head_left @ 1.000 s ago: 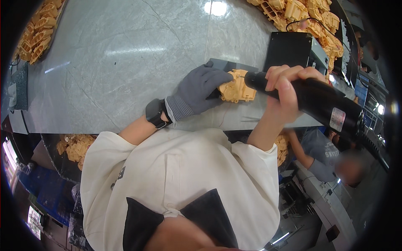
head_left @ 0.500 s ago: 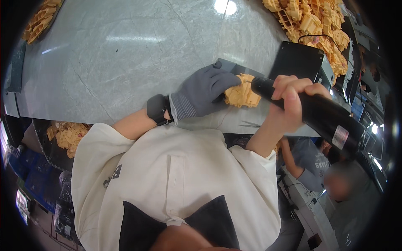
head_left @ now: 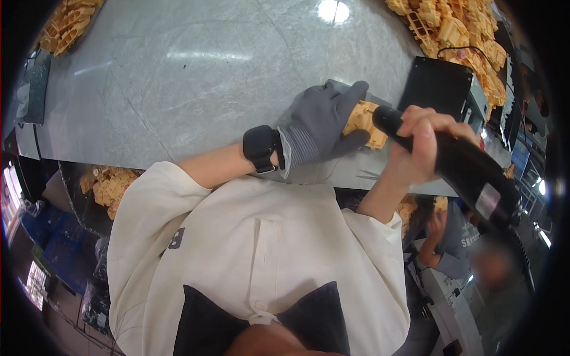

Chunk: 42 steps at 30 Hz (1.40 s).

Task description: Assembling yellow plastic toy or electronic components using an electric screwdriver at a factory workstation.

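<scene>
A yellow plastic moulded part (head_left: 363, 120) sits at the right of the table, in the grip of my left hand (head_left: 317, 117). This hand wears a grey glove, its thumb on the near side of the part and a finger along the far side. My bare right hand (head_left: 423, 141) is wrapped round a black corded power tool (head_left: 475, 169), held slantwise above the table's front edge. The round black nose of the tool points at the part's right side and overlaps it in view. Whether the tip touches the part cannot be told.
Beyond the part lies a grey flat block (head_left: 339, 87). A black box (head_left: 436, 86) stands at right, before a large heap of yellow parts (head_left: 454, 29). Tweezers (head_left: 368, 174) lie near the front edge. More parts (head_left: 110, 188) fill a bin at left. A co-worker (head_left: 445, 237) sits at lower right.
The whole view has shifted slightly. My left hand has turned, from fingers bunched over the part's left side to thumb and finger spread along it. The tool's nose stays by the part.
</scene>
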Motion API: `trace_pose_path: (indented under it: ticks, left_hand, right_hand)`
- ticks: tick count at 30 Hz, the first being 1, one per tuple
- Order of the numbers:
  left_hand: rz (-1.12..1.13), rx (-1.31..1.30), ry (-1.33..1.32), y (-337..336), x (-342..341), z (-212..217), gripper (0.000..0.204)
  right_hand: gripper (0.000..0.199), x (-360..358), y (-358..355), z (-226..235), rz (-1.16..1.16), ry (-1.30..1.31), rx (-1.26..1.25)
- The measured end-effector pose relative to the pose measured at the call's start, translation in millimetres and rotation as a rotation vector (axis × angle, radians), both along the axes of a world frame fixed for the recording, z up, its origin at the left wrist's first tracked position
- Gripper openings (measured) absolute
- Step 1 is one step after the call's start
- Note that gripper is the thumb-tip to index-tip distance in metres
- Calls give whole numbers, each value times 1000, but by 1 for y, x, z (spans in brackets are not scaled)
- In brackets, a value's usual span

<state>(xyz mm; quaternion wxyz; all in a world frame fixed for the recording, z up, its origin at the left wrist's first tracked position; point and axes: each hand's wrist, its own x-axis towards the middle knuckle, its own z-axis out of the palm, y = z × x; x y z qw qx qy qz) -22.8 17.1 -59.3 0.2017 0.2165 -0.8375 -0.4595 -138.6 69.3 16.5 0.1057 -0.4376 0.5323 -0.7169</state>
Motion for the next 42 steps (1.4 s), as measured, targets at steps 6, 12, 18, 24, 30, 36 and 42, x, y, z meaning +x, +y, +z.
trace_pose_path:
  ticks: [6,12,18,24,30,36,42]
  left_hand:
    - [2,150,-135,-5,-15,9,72]
    - [107,-50,76,1,17,25,68]
    - [101,52,763,-17,34,85,60]
    - [221,-551,578,-47,41,53,49]
    - [320,-533,387,-56,76,41,55]
    - [318,-345,330,-54,84,41,57]
    - [1176,166,205,-14,213,37,46]
  right_hand:
    - [40,-25,54,33,-165,-223,-329]
    - [31,-47,116,59,-367,-86,-464]
    - [33,-35,118,33,-333,-307,-356]
    - [35,-39,106,29,-253,-300,-301]
    - [34,-34,84,9,-188,-371,-252]
    - [38,-25,65,-2,36,-416,-231]
    - [37,-41,79,11,-30,-348,-293]
